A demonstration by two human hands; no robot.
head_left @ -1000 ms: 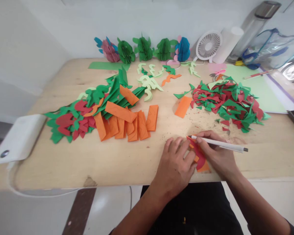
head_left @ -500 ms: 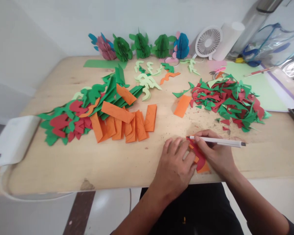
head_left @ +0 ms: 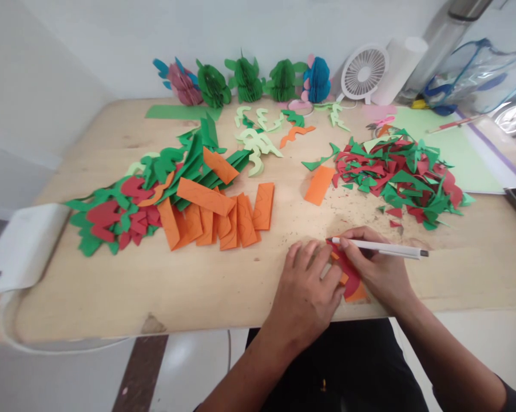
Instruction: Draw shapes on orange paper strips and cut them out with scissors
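My right hand (head_left: pixel 380 269) grips a white pen (head_left: pixel 387 247), its tip at the top edge of a red paper cutout (head_left: pixel 350 277). The cutout lies over a piece of orange paper (head_left: pixel 357 294) near the table's front edge. With fingers spread, my left hand (head_left: pixel 307 283) presses down on the left side of these papers and hides part of them. To the left are several folded orange strips (head_left: pixel 206 197) with wavy pencil-like lines drawn on them. Another orange strip (head_left: pixel 319 185) lies alone above my hands.
A heap of red and green scraps (head_left: pixel 399 177) lies at right. Green and red cutouts (head_left: pixel 107 217) pile up at left, beside a white box (head_left: pixel 24 246) with a cable. Paper figures (head_left: pixel 247 80), a white fan (head_left: pixel 364 73) and a white roll (head_left: pixel 399 71) line the wall.
The view shifts very slightly. Both hands, the pen and the papers keep nearly the same positions.
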